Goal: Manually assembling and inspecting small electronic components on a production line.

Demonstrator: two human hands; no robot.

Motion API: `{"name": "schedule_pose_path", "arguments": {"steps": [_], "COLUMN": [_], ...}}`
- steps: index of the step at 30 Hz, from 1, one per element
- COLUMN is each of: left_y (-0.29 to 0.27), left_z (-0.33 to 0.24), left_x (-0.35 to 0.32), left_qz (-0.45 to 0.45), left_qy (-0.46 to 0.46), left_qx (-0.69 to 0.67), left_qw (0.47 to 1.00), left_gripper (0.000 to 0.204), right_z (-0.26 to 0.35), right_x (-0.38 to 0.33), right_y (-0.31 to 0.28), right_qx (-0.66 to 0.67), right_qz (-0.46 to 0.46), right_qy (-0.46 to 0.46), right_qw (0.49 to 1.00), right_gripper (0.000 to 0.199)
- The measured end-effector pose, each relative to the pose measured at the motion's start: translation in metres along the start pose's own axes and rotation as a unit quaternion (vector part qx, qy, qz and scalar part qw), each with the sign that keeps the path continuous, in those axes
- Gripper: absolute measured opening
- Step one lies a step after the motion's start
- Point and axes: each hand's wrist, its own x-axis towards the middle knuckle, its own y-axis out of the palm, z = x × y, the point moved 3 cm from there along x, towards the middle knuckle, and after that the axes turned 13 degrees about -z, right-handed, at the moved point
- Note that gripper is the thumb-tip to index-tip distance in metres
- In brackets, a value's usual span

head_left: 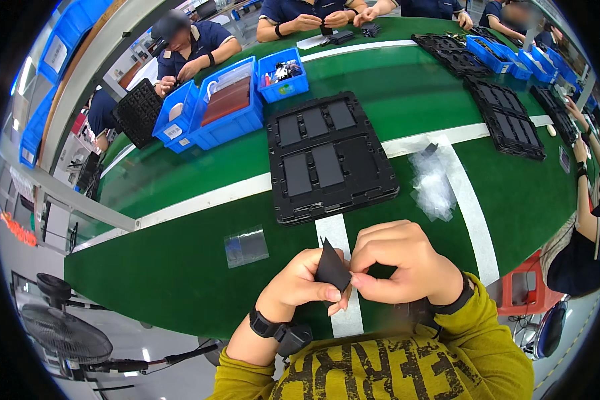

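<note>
My left hand [305, 285] grips a thin, flat black rectangular piece [332, 268], tilted up over the near edge of the table, with the thumb across its lower part. At the right edge of that piece, my right hand [401, 263] has its thumb and forefinger pinched together. Whether a thin film lies between those fingertips is too small to tell. Just beyond my hands lies a black plastic tray [373, 175] with several dark rectangular panels in its slots. A small clear plastic sheet [247, 247] rests left of my left hand.
A pile of clear plastic films [435, 190] lies right of the tray on the green table [153, 287]. Blue bins [228, 137] stand at the far left. Another black tray [505, 120] sits at the right. Co-workers work around the table; a fan [67, 332] stands at lower left.
</note>
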Motion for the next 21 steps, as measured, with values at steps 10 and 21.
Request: {"name": "schedule_pose_path", "arguments": {"steps": [10,21], "left_y": [0.004,0.011], "left_z": [-0.009,-0.014], "left_x": [-0.002,-0.010], "left_qz": [-0.160,-0.303], "left_qy": [0.208,0.344], "left_qx": [0.022,0.170], "left_qw": [0.965,0.872], "left_gripper": [0.023,0.015], "right_z": [-0.009,-0.016], "right_x": [0.001,-0.008], "right_y": [0.002,0.024], "right_qx": [-0.184,-0.170], "right_qz": [-0.164,-0.069], "right_qy": [-0.067,-0.086], "right_qw": [0.967,0.979], "right_gripper": [0.009,0.018]}}
